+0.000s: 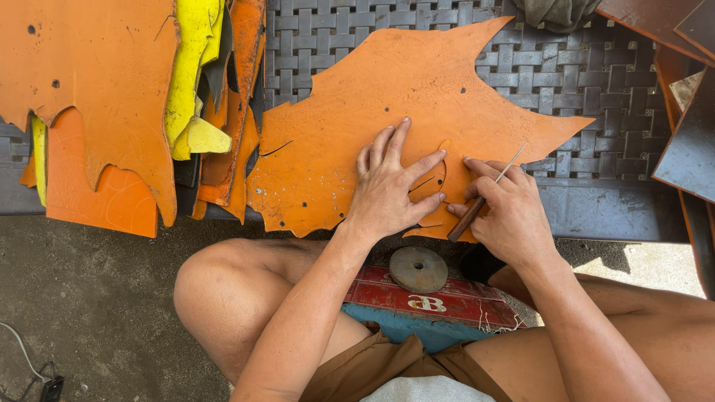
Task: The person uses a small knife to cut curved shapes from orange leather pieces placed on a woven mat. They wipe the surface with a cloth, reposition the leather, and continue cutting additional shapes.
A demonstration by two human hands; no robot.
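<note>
Two hands are working one orange leather hide (387,97) lying on the woven mat (566,82): I am pressing my left hand (389,187), fingers spread, on a template, my right hand (506,212) pinching an awl (485,195). Hide looks limp, light; best pinned flat near the template.

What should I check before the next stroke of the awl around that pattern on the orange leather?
1. Left hand pressed flat on the pattern piece: ok.
2. Right hand has a closed grip on the awl: ok.
3. Awl tip at the pattern's edge: cannot tell, fingers hide it.
4. Left fingertips away from the awl: not ok, they sit close.
5. Orange leather sheet lying flat on the woven surface: ok.
</note>
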